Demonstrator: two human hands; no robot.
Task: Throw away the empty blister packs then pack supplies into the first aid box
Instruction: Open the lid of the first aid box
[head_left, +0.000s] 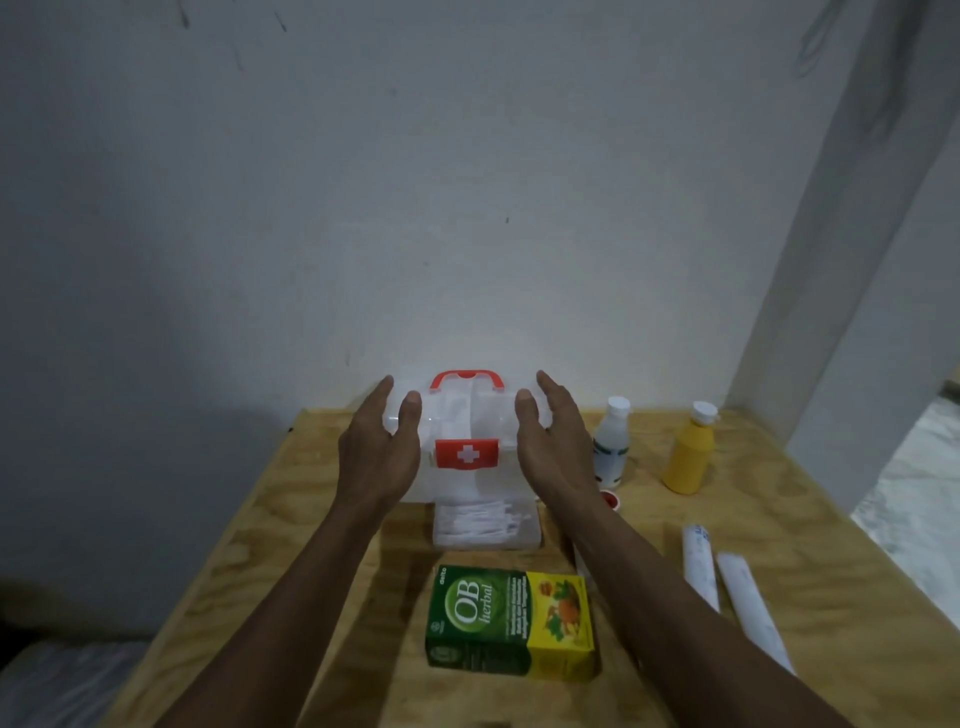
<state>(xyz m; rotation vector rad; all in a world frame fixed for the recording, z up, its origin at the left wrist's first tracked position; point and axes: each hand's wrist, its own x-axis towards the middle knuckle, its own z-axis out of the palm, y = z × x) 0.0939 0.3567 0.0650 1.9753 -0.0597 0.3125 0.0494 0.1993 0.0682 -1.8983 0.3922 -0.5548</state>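
Note:
The clear plastic first aid box (462, 415), with a red handle and a red latch bearing a white cross, stands shut at the table's far edge against the wall. My left hand (376, 441) is at its left side and my right hand (553, 441) at its right side. On both hands the fingers are spread and straight, with the thumbs over the lid. I cannot tell whether they touch it. In front of the box lie a clear case of cotton swabs (485, 522) and a green and yellow OB herbal carton (509, 621). No blister pack is in view.
On the wooden table (291, 519), right of the box, stand a white bottle (612, 441) and a yellow bottle (690, 452). A small red-capped item (612, 501) sits near my right wrist. Two white tubes (701, 566) lie at the right edge. A white wall rises behind.

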